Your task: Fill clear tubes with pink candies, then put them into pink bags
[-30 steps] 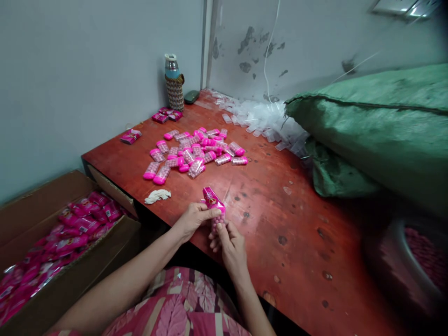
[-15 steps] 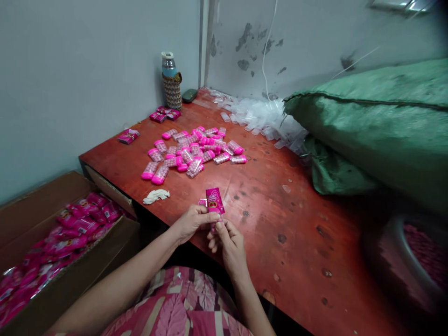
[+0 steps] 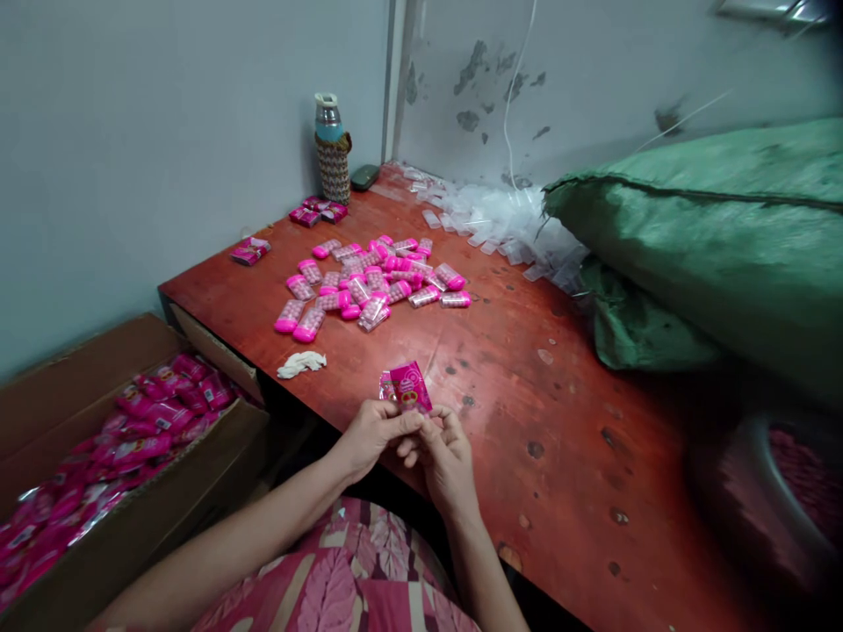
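Note:
Near the table's front edge, both hands pinch a pink printed wrapper. My left hand is closed on its lower left part, thumb on top. My right hand grips its lower edge, with thumb and fingertips close to the left thumb. Whatever lies inside or under the wrapper is hidden by the fingers. Beyond the hands, a heap of small clear containers with pink ends, filled with pink balls, is spread on the red table. A crumpled white cloth-like scrap lies left of the hands.
A cardboard box of pink packets stands at left. Flat pink packets and a bottle in a knitted sleeve are farther back. Clear plastic pieces, a green sack and a tub of pink pieces line the right.
The wrapper has turned and tilted, so more of its left side shows. Both hands have shifted slightly, thumbs closer together. The whole view has moved a little.

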The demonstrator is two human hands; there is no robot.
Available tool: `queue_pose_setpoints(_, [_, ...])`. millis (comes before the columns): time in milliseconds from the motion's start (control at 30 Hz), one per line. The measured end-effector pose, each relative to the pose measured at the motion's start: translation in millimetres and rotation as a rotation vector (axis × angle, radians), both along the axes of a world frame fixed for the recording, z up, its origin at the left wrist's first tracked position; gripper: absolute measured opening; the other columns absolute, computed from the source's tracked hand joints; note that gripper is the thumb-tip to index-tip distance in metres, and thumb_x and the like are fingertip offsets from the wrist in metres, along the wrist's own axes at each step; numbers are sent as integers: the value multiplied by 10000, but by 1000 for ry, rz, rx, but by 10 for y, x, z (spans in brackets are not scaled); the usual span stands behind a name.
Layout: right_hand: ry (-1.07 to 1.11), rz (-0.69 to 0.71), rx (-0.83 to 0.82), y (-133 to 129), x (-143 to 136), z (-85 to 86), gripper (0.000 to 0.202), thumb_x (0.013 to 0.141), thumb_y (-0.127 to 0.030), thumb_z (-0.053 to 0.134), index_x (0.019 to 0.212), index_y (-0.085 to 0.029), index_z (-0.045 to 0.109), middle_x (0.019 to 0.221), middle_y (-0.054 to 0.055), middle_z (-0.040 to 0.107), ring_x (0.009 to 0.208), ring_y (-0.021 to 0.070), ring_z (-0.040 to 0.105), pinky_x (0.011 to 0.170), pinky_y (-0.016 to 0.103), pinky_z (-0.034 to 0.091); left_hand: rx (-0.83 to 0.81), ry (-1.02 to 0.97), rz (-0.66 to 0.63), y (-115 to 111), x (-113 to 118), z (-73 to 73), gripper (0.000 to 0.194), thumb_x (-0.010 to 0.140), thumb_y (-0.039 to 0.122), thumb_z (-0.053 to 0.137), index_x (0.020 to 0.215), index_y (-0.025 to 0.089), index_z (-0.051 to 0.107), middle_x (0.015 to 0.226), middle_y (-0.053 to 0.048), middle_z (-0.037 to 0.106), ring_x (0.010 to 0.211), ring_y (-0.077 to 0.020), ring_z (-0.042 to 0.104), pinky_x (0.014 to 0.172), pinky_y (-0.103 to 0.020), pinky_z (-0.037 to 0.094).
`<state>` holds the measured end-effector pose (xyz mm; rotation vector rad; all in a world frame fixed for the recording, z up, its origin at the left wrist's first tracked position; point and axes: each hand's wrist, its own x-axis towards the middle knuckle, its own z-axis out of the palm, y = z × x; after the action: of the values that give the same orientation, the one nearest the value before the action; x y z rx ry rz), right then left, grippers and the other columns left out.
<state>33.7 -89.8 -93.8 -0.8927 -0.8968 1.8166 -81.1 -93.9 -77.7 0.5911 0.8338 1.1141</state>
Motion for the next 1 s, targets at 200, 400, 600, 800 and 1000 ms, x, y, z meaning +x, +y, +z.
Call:
queue_pose_setpoints(200, [-26,96,7,39,-167,61,231,768,-350,568,860,-210,409,589,-29,620,447,98,562,399,168,408,17,167,298,-239,-271,114,215,683,309,644,636,103,608,575,-34,600,545,-143,574,595,-295,473])
queue_pose_setpoints(400, [-145,92,28,86,-133,48,227,790,-404,525,784,-186,464,630,-7,623,468,92,561,415,175,411,117,396,999,-530,-1217,221,462,753,536,455,1000,167,586,959,-93,654,862,-220,617,819,-429,458])
queue_pose_setpoints(600, [-223,42,29,103,-94,-26,244,766,-411,558,778,-176,490,632,-3,617,463,91,549,426,185,416,285,1633,621,-275,-1489,-137,483,730,423,556,1139,166,537,1242,-113,497,1178,-286,394,995,-474,258])
queue_pose_setpoints(800, [-240,11,44,60,-64,-46,215,781,-382,547,761,-176,490,647,0,612,483,91,547,442,192,427,342,1914,496,25,-1464,-439,299,826,298,439,1046,184,607,1113,-92,600,1102,-255,471,971,-470,279])
queue_pose_setpoints(1000, [-227,14,60,78,-51,-74,211,785,-378,540,765,-173,493,644,-1,607,488,94,550,442,196,426,546,1899,496,-38,-1077,-193,352,806,275,480,1147,206,534,1264,-84,480,1228,-277,323,1011,-515,184])
